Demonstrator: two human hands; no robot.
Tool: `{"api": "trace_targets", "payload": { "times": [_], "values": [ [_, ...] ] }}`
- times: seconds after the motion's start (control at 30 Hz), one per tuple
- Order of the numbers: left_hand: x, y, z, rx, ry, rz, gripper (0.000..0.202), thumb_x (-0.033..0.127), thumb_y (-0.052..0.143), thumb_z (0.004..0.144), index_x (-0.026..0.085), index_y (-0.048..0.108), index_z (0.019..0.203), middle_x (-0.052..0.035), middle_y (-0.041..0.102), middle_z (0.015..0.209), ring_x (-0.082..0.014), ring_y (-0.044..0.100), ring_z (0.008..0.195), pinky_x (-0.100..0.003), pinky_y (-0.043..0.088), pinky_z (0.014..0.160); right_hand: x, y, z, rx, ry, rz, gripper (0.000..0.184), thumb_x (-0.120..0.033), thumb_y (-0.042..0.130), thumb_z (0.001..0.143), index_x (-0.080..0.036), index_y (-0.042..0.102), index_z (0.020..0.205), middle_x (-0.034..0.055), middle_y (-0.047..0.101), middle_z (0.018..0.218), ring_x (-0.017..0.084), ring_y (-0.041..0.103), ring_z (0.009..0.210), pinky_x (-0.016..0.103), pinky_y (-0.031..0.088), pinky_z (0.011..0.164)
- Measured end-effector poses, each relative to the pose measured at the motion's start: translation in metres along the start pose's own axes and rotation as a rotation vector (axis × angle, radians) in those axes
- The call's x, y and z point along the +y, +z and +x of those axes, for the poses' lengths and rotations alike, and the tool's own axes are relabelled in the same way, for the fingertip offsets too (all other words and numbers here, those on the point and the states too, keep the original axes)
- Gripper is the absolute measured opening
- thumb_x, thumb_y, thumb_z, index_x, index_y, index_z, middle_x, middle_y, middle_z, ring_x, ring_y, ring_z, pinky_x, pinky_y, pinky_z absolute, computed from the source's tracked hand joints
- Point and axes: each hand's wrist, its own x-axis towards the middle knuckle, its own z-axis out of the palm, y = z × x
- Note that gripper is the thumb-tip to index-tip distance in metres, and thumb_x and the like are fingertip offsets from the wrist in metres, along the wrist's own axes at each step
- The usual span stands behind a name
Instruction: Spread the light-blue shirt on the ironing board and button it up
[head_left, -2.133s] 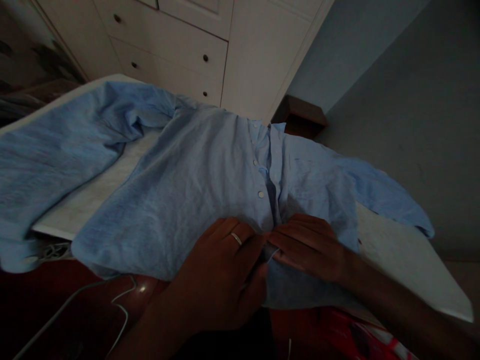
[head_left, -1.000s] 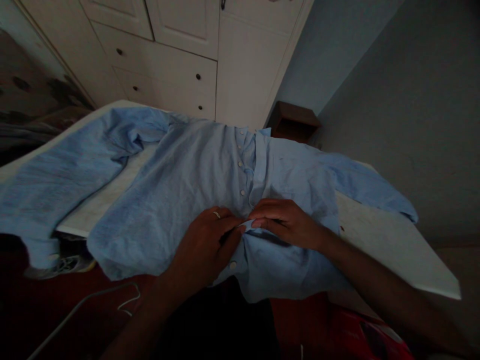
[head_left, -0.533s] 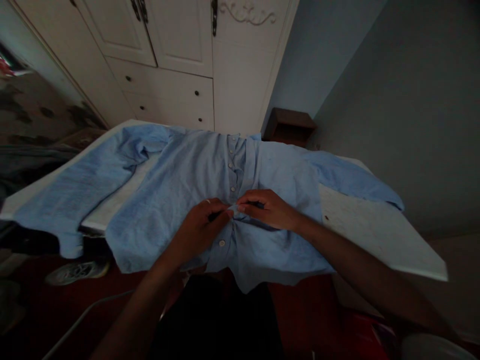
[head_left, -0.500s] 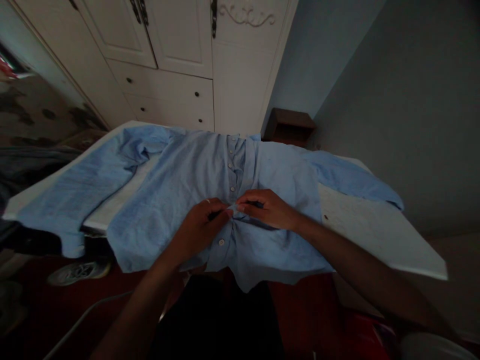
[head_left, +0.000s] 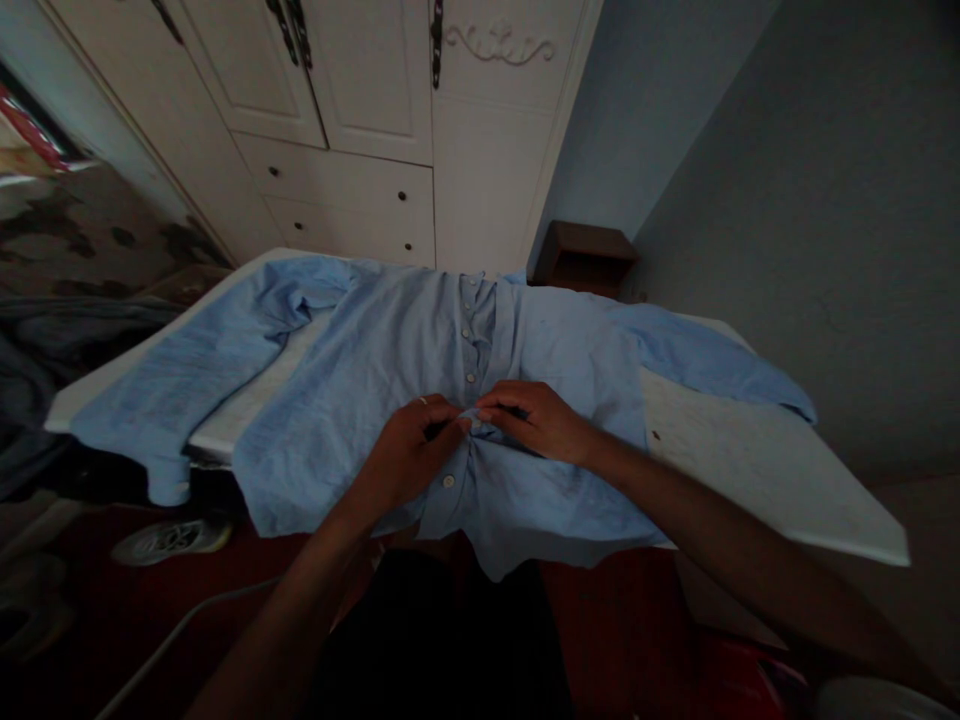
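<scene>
A light blue button-up shirt (head_left: 330, 420) lies front side up across a white board, its sleeves spread to both sides. At the lower part of its front opening, my left hand (head_left: 412, 445) pinches the shirt's edge between thumb and fingers. My right hand (head_left: 536, 420) pinches the cloth right beside it, the fingertips of both hands almost touching. Above the hands a row of several white buttons runs up the placket, and the front is open there. One more button (head_left: 448, 481) shows below the left fingertips. Whatever lies between the fingertips is mostly hidden.
The white board (head_left: 750, 470) extends to the right under the shirt. Behind it stand a white wardrobe (head_left: 487, 150) and a small brown wooden box-like stand (head_left: 589, 240). A shoe (head_left: 172, 540) and a pale cable (head_left: 187, 620) are on the red floor at left.
The view has shifted slightly, so the scene sits a little further right. Both hands keep their pinch at the same spot on the shirt's front.
</scene>
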Motion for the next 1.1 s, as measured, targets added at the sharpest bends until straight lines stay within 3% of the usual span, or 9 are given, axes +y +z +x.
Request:
{"api": "trace_targets", "payload": {
  "times": [0.43, 0.6, 0.7, 0.77, 0.93, 1.1],
  "values": [
    [-0.0026, 0.0055, -0.0039, 0.048, 0.001, -0.007, 0.023, 0.027, 0.047, 0.091, 0.016, 0.065, 0.081, -0.0023, 0.060, 0.081, -0.0151, 0.055, 0.080, -0.030, 0.042, 0.076, 0.0072, 0.0028, -0.0003, 0.047, -0.072, -0.030, 0.017, -0.027, 0.055, 0.094, -0.015, 0.067, 0.094, 0.0027, 0.066, 0.081, 0.011, 0.061, 0.074, 0.023, 0.048, 0.069],
    [-0.0019, 0.0080, -0.0025, 0.097, -0.112, -0.047, 0.018, 0.028, 0.052, 0.084, 0.017, 0.064, 0.078, -0.0005, 0.060, 0.075, -0.0141, 0.054, 0.072, -0.028, 0.041, 0.069, 0.0049, 0.0008, 0.0001, 0.088, -0.107, -0.055, 0.017, -0.025, 0.049, 0.097, -0.016, 0.063, 0.098, 0.0046, 0.065, 0.088, 0.013, 0.061, 0.082, 0.027, 0.049, 0.076],
    [0.0008, 0.0082, -0.0013, 0.121, -0.175, -0.090, 0.018, 0.029, 0.053, 0.081, 0.017, 0.064, 0.076, -0.0004, 0.061, 0.072, -0.0140, 0.054, 0.068, -0.027, 0.041, 0.065, 0.0018, -0.0006, -0.0003, 0.161, -0.062, 0.025, 0.014, -0.030, 0.057, 0.093, -0.018, 0.059, 0.098, 0.0037, 0.060, 0.089, 0.012, 0.057, 0.077, 0.027, 0.048, 0.071],
    [0.0027, 0.0072, -0.0011, 0.118, -0.181, -0.118, 0.019, 0.030, 0.052, 0.081, 0.017, 0.065, 0.075, -0.0007, 0.061, 0.072, -0.0141, 0.055, 0.068, -0.027, 0.041, 0.064, 0.0002, -0.0005, -0.0007, 0.180, -0.028, 0.081, 0.023, -0.036, 0.064, 0.087, -0.018, 0.056, 0.098, 0.0024, 0.055, 0.089, 0.009, 0.053, 0.069, 0.024, 0.047, 0.064],
    [0.0054, 0.0044, -0.0017, 0.105, -0.166, -0.163, 0.024, 0.032, 0.051, 0.084, 0.017, 0.065, 0.072, -0.0006, 0.060, 0.072, -0.0137, 0.055, 0.068, -0.027, 0.041, 0.065, 0.0019, 0.0020, -0.0005, 0.110, -0.015, 0.079, 0.034, -0.042, 0.073, 0.078, -0.018, 0.056, 0.095, 0.0005, 0.051, 0.087, 0.008, 0.049, 0.065, 0.023, 0.044, 0.062],
    [0.0057, 0.0040, -0.0014, 0.100, -0.174, -0.146, 0.026, 0.031, 0.049, 0.086, 0.016, 0.065, 0.072, -0.0007, 0.061, 0.071, -0.0137, 0.056, 0.068, -0.027, 0.041, 0.065, 0.0071, 0.0044, -0.0002, 0.128, 0.013, 0.151, 0.036, -0.044, 0.075, 0.076, -0.018, 0.056, 0.092, 0.0005, 0.051, 0.090, 0.007, 0.049, 0.065, 0.022, 0.044, 0.060]
  ]
}}
